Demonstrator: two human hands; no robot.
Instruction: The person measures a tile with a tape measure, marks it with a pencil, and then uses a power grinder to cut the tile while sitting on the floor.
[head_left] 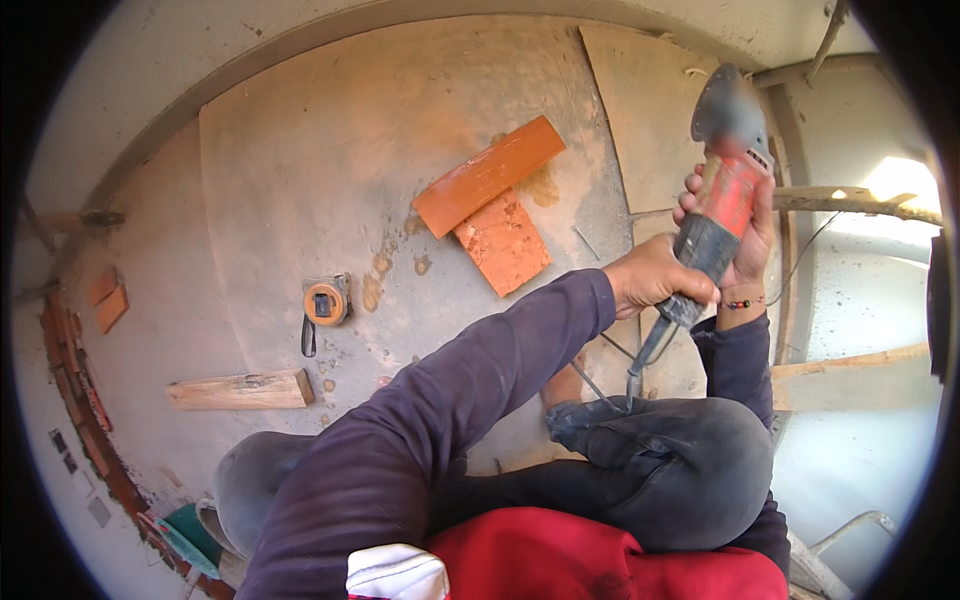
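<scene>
A red and black angle grinder [725, 195] is held up at the right, its disc end pointing away from me and partly blurred. My left hand [655, 277] reaches across and wraps round the black rear of its body, near the cord. From the other side, my right hand [752, 240] grips the red body, fingers curled round it. To the left, on the dusty board, one long orange clay tile [490, 175] rests partly over a rough-faced orange piece [505, 245]. Neither hand touches them.
An orange and silver tape measure [325, 301] lies left of the tiles, above a short wood block [240, 390]. The grinder's power cord [637, 375] hangs over my bent leg. Rows of tiles [75, 380] line the far left. Wooden poles [860, 203] stand out at the right.
</scene>
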